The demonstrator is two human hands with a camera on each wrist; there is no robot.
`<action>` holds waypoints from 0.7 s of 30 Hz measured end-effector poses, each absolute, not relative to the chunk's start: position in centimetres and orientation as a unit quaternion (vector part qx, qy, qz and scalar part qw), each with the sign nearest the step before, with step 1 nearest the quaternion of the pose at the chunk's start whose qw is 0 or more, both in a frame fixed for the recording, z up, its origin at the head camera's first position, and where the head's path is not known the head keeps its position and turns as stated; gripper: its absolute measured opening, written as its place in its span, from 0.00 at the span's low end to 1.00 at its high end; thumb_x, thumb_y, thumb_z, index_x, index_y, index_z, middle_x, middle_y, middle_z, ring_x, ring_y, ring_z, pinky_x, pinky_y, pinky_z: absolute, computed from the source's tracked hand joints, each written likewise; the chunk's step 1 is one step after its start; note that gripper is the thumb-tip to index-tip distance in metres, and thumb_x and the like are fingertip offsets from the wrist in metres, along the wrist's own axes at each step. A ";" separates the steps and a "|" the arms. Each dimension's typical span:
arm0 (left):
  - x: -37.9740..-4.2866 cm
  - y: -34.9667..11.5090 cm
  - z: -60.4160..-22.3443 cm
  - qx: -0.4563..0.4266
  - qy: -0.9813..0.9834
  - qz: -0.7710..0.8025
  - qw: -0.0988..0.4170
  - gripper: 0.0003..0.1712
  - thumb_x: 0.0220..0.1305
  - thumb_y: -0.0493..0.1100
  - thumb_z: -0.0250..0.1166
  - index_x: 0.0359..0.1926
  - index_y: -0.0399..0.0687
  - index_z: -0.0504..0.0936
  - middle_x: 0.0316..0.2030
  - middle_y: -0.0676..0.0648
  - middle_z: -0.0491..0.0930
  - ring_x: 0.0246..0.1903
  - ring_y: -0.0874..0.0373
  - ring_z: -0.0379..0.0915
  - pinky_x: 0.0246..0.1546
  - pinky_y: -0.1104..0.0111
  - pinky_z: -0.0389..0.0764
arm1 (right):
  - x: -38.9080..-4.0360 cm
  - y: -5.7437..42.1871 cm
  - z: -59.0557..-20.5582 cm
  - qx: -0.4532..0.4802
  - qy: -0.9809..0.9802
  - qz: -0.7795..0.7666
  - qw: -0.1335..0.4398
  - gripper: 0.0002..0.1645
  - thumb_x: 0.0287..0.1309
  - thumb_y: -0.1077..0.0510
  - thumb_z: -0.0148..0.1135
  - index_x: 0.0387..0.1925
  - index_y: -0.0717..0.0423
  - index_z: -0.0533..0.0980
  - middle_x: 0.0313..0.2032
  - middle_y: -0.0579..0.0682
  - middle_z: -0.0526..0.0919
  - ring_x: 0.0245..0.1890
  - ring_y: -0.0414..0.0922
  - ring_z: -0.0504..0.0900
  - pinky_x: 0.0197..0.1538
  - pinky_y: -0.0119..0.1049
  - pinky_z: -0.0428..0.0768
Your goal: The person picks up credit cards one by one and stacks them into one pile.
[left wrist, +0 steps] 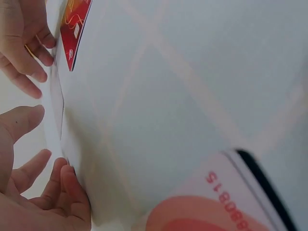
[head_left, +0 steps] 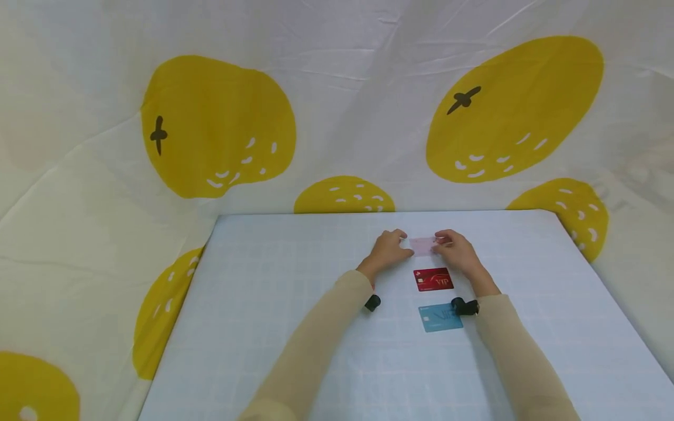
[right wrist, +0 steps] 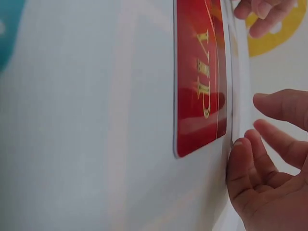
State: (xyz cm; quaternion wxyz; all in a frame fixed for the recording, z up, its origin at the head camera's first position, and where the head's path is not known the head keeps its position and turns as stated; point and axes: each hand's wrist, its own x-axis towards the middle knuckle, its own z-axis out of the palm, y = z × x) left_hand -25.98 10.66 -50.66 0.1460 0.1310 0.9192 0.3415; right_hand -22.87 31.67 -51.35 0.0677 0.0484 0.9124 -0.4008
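A thin, pale pink rectangular card [head_left: 420,246] is framed between the left hand [head_left: 391,251] and the right hand [head_left: 457,251], above a smooth white tabletop [head_left: 295,327] marked by faint crossing bands. In both hands the fingers are loosely bent and parted, with nothing clasped; the pink card's right edge is overlapped by the right hand, while contact at its left edge cannot be told. Between the wrists, a glossy red card [head_left: 433,279] is lettered in gold. Nearer the right forearm, a blue card [head_left: 436,319] is partly hidden by a black wrist device [head_left: 463,306]. Near the left wrist, an orange-and-pale thing [left wrist: 183,211] printed with red digits is blurred and cut off by the view's edge.
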 end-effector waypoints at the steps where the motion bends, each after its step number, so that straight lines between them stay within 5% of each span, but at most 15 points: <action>1: -26.0 10.9 -50.7 0.131 0.922 0.335 0.141 0.28 0.65 0.54 0.68 0.62 0.52 0.77 0.50 0.49 0.76 0.47 0.57 0.70 0.51 0.63 0.77 | -22.9 31.9 -51.4 0.049 0.913 -0.399 0.071 0.29 0.70 0.54 0.59 0.67 0.61 0.66 0.57 0.67 0.73 0.58 0.64 0.72 0.58 0.59 0.73; 13: -25.5 12.4 -51.0 0.104 0.961 0.228 0.115 0.31 0.61 0.60 0.70 0.64 0.63 0.75 0.52 0.49 0.72 0.51 0.53 0.63 0.55 0.58 0.69 | -23.0 32.5 -51.2 0.062 0.911 -0.392 0.113 0.38 0.68 0.54 0.60 0.73 0.62 0.59 0.57 0.68 0.69 0.55 0.64 0.70 0.60 0.61 0.71; 21: -25.1 12.7 -50.7 0.099 0.961 0.228 0.124 0.29 0.63 0.59 0.69 0.64 0.66 0.75 0.53 0.49 0.71 0.52 0.53 0.62 0.55 0.58 0.68 | -23.1 32.8 -51.7 0.070 0.912 -0.388 0.116 0.35 0.68 0.55 0.61 0.70 0.61 0.61 0.57 0.67 0.69 0.55 0.63 0.70 0.61 0.60 0.71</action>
